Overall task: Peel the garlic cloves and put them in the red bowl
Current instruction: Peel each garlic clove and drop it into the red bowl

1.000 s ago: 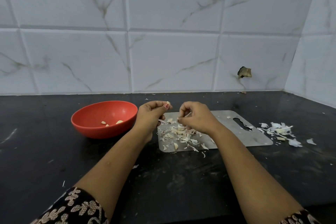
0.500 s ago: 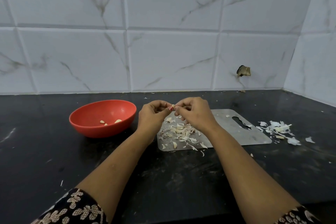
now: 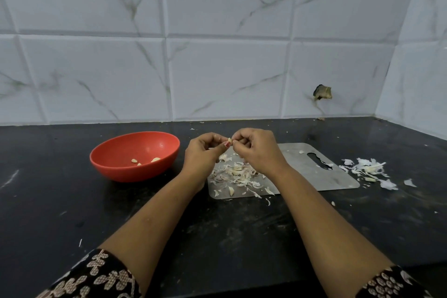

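Pinching one garlic clove [image 3: 229, 140] between my left hand [image 3: 202, 152] and right hand [image 3: 258, 150], I risk dropping it short of the red bowl [image 3: 116, 152] if the slippery skin gives.

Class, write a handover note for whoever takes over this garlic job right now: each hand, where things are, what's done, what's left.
Left hand and right hand both pinch one clove above the cutting board.
Red bowl, left of the board, holds three peeled pieces.
Skins lie on the board and on the counter to its right.
Left: finish this clove, drop it in the bowl.
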Available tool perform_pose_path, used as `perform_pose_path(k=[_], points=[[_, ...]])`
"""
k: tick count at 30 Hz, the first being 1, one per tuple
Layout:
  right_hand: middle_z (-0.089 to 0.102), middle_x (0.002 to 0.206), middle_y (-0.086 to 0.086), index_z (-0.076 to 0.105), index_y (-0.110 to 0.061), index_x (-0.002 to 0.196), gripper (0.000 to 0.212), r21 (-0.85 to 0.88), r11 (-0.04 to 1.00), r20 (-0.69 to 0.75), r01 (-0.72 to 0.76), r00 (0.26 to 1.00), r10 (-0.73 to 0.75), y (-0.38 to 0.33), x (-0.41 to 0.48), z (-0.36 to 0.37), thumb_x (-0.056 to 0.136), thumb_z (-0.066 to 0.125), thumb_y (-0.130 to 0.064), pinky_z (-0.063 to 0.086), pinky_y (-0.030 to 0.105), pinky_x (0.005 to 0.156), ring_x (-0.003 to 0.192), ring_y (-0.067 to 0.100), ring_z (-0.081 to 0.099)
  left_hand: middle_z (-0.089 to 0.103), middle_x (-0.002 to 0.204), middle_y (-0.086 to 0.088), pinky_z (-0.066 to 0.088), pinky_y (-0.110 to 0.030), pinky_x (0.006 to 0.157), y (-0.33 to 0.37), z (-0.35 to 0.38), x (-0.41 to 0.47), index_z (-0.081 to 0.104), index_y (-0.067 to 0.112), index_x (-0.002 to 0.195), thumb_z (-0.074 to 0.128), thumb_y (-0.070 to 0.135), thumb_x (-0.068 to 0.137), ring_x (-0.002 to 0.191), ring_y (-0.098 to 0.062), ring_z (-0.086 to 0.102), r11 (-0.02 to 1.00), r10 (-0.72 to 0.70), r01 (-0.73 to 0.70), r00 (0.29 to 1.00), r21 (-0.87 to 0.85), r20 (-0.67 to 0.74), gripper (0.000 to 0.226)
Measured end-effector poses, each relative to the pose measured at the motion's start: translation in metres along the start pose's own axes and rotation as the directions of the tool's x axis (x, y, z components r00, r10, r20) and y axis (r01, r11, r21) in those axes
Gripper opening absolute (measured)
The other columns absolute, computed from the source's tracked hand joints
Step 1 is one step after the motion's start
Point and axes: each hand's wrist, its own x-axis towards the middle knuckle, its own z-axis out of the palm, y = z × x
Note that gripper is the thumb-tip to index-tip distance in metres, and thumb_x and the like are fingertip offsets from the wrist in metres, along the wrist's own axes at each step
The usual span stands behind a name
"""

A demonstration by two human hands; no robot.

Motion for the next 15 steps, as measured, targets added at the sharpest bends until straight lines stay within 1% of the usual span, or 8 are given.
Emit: perform_pose_path(k=[2, 3, 6, 8, 11, 13, 15], points=[[0.063, 0.062, 0.003, 0.071, -0.008, 0.083, 0.009, 0.092, 0.994, -0.009, -0.052, 0.999, 0.053, -0.0019, -0.0001, -0.0002, 0.088, 0.064, -0.007, 0.051, 0.023, 0.048, 0.050, 0.006, 0.057, 0.057, 0.056, 0.014, 0.036, -0.011, 0.045, 0.0024, 0.0015, -0.0007, 0.068, 0.009, 0.084, 0.067, 0.006, 0.088, 0.048, 0.001, 0.046, 0.999, 0.000, 0.001, 1.000, -0.038, 0.015, 0.006], [0.063, 0.063, 0.005, 0.071, -0.006, 0.083, 0.009, 0.154, 0.984, -0.014, -0.087, 0.996, 0.090, -0.0032, -0.0002, 0.0001, 0.088, 0.064, -0.007, 0.050, 0.020, 0.048, 0.049, 0.005, 0.056, 0.057, 0.056, 0.014, 0.035, -0.011, 0.044, 0.0037, 0.0019, -0.0010, 0.066, 0.010, 0.083, 0.066, 0.006, 0.089, 0.049, 0.000, 0.045, 0.999, 0.002, -0.001, 1.000, -0.052, 0.021, 0.007], [0.064, 0.067, 0.009, 0.069, -0.004, 0.083, 0.010, 0.308, 0.931, -0.008, -0.194, 0.978, 0.206, -0.0058, 0.0000, 0.0016, 0.089, 0.061, -0.004, 0.050, 0.019, 0.050, 0.050, 0.006, 0.057, 0.059, 0.063, 0.009, 0.035, -0.012, 0.044, 0.0060, 0.0022, -0.0008, 0.064, 0.014, 0.082, 0.065, 0.007, 0.090, 0.051, -0.003, 0.045, 0.996, 0.006, -0.003, 0.999, -0.087, 0.031, 0.011], [0.064, 0.067, 0.006, 0.069, -0.004, 0.084, 0.011, 0.348, 0.901, 0.034, -0.258, 0.964, 0.263, -0.0061, 0.0004, 0.0021, 0.090, 0.060, -0.006, 0.049, 0.019, 0.050, 0.051, 0.006, 0.057, 0.060, 0.070, 0.005, 0.034, -0.015, 0.045, 0.0053, 0.0014, -0.0001, 0.064, 0.018, 0.082, 0.065, 0.010, 0.090, 0.053, -0.006, 0.046, 0.996, -0.008, 0.012, 0.999, -0.090, 0.045, 0.012], [0.065, 0.067, 0.005, 0.070, -0.002, 0.084, 0.013, 0.296, 0.887, 0.127, -0.355, 0.935, 0.332, -0.0051, 0.0006, 0.0007, 0.090, 0.061, -0.009, 0.049, 0.020, 0.051, 0.052, 0.008, 0.058, 0.065, 0.078, 0.005, 0.033, -0.017, 0.047, 0.0057, 0.0002, 0.0000, 0.064, 0.020, 0.082, 0.065, 0.013, 0.091, 0.054, -0.006, 0.048, 0.994, -0.040, 0.047, 0.997, -0.103, 0.070, 0.011], [0.066, 0.066, 0.007, 0.070, 0.001, 0.082, 0.012, 0.214, 0.897, 0.143, -0.386, 0.921, 0.363, -0.0034, 0.0008, -0.0017, 0.087, 0.062, -0.006, 0.052, 0.021, 0.052, 0.053, 0.010, 0.059, 0.072, 0.089, 0.003, 0.033, -0.016, 0.045, 0.0071, -0.0008, 0.0014, 0.062, 0.017, 0.082, 0.064, 0.011, 0.091, 0.052, -0.005, 0.049, 0.987, -0.064, 0.074, 0.995, -0.144, 0.070, 0.011], [0.067, 0.064, 0.009, 0.069, 0.001, 0.076, 0.008, 0.122, 0.917, 0.137, -0.380, 0.921, 0.363, -0.0017, 0.0010, -0.0047, 0.081, 0.066, -0.005, 0.053, 0.022, 0.052, 0.052, 0.012, 0.061, 0.075, 0.091, 0.002, 0.034, -0.015, 0.044, 0.0077, -0.0023, 0.0032, 0.061, 0.014, 0.083, 0.063, 0.008, 0.091, 0.049, -0.003, 0.048, 0.982, -0.084, 0.091, 0.995, -0.163, 0.050, 0.010]])
